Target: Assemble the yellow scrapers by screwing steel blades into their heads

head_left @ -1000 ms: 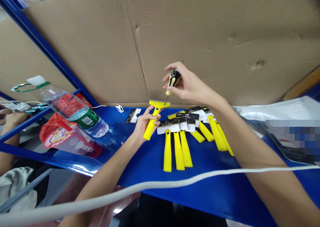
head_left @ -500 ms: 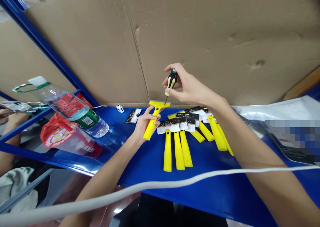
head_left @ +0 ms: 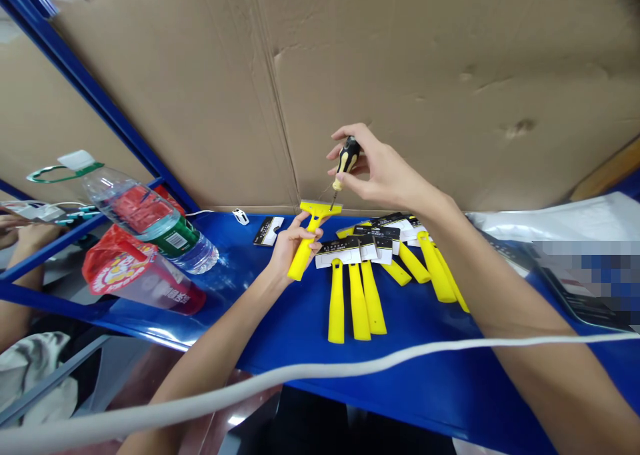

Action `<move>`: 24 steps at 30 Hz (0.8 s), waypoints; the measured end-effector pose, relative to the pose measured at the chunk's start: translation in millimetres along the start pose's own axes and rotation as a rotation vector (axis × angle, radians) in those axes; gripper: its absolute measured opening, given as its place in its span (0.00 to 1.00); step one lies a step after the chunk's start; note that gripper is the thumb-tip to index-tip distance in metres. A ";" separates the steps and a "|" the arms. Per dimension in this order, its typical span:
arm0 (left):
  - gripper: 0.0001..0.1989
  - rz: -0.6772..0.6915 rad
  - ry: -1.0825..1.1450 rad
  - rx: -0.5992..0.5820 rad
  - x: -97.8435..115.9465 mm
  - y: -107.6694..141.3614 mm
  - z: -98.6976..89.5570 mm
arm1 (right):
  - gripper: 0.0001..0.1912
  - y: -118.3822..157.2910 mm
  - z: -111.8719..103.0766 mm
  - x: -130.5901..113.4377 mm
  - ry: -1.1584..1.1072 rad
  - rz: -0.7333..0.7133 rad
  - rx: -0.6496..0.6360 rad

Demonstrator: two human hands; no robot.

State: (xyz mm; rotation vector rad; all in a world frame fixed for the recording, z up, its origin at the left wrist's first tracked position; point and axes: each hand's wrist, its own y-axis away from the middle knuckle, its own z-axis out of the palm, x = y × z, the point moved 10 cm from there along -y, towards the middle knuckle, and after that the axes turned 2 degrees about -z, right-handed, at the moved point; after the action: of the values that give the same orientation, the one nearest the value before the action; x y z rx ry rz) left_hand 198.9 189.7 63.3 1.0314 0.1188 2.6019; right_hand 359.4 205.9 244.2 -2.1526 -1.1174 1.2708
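- The left hand [head_left: 293,248] is closed around the yellow handle of a scraper [head_left: 301,258], which it holds at centre frame, just above the tabletop, with the head pointing up
- The right hand [head_left: 373,171] pinches a small screwdriver [head_left: 347,161] with a black-and-yellow handle between thumb and fingers, above the scraper; the thin shaft reaches down to the scraper's yellow head
- Just right of the left hand, more yellow scrapers [head_left: 357,301] with black-and-white cards lie side by side on the blue tabletop [head_left: 295,328]
- Left of centre, a water bottle [head_left: 150,218] lies on its side above a red-printed plastic bag [head_left: 143,278]
- A white cable [head_left: 320,375] crosses the foreground, and a cardboard sheet [head_left: 400,75] fills the upper frame
- Another person's hand [head_left: 30,235] shows at the far left edge
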 end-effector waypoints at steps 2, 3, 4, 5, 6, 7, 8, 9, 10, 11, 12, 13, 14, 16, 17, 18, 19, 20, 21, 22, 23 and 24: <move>0.37 0.000 -0.002 -0.005 0.0 -0.2 0.5 | 0.28 -0.4 -1.2 1.2 0.017 0.017 0.018; 0.37 -0.001 -0.005 -0.007 -0.2 -0.2 0.8 | 0.28 -0.5 -1.5 1.5 0.034 0.026 0.022; 0.38 -0.002 -0.008 -0.008 -0.4 -0.2 0.9 | 0.28 -0.4 -1.6 1.5 0.050 0.031 0.022; 0.38 -0.003 -0.010 -0.007 -0.6 -0.2 0.9 | 0.28 -0.2 -1.3 1.3 0.061 0.034 0.017; 0.38 -0.004 -0.012 -0.006 -0.8 -0.2 0.8 | 0.27 0.1 -0.5 1.4 0.065 0.037 0.008; 0.38 -0.005 -0.013 -0.004 -1.1 -0.3 0.7 | 0.27 0.3 -0.1 1.6 0.063 0.038 0.003; 0.38 -0.005 -0.015 0.000 -1.2 -0.3 0.3 | 0.26 0.3 0.0 2.0 0.054 0.038 0.002; 0.37 -0.005 -0.015 0.005 -1.2 -0.3 -0.1 | 0.26 0.3 -0.2 2.7 0.043 0.038 0.005; 0.37 -0.004 -0.014 0.009 -1.2 -0.2 -0.4 | 0.26 0.0 -0.8 3.5 0.035 0.039 0.013; 0.37 -0.004 -0.011 0.007 -1.2 0.0 -0.1 | 0.26 -0.3 -1.7 4.2 0.036 0.040 0.022; 0.37 -0.004 -0.008 0.003 -1.2 0.2 0.4 | 0.27 -0.5 -2.6 4.5 0.047 0.040 0.031; 0.37 -0.005 -0.006 -0.005 -1.3 0.5 1.2 | 0.28 -0.7 -3.2 4.4 0.064 0.040 0.035; 0.37 -0.007 -0.005 -0.015 -1.6 0.7 2.1 | 0.29 -0.6 -3.5 3.7 0.081 0.038 0.033; 0.37 -0.008 -0.006 -0.025 -1.8 1.0 2.6 | 0.29 0.0 -3.3 0.6 0.101 0.024 0.020; 0.37 -0.007 -0.006 -0.024 -1.8 0.9 2.1 | 0.29 0.5 -2.5 -1.0 0.097 0.016 0.008; 0.37 -0.005 -0.003 -0.019 -1.7 0.7 1.1 | 0.29 0.9 -1.8 -2.2 0.085 0.009 -0.003; 0.37 -0.003 0.001 -0.013 -1.6 0.4 -0.1 | 0.28 1.2 -0.9 -2.8 0.069 0.006 -0.012; 0.37 -0.003 0.005 -0.007 -1.5 0.1 -1.2 | 0.28 1.3 -0.2 -2.6 0.055 0.008 -0.017; 0.37 -0.003 0.007 -0.005 -1.7 -0.3 -1.8 | 0.28 1.2 0.1 -1.7 0.048 0.014 -0.017; 0.37 -0.004 0.007 -0.006 -1.8 -0.6 -2.1 | 0.28 0.9 -0.1 -0.6 0.050 0.022 -0.012; 0.37 -0.004 0.007 -0.009 -1.9 -0.8 -1.9 | 0.28 0.6 -0.4 0.4 0.064 0.029 -0.005; 0.37 -0.004 0.005 -0.014 -1.9 -1.0 -1.6 | 0.27 0.4 -0.7 1.1 0.084 0.036 0.000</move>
State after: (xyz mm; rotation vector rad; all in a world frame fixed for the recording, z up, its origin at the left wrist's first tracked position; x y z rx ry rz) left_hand 199.4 190.0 60.7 1.0186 0.1032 2.5985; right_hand 360.6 206.5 243.7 -2.2135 -1.0490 1.1839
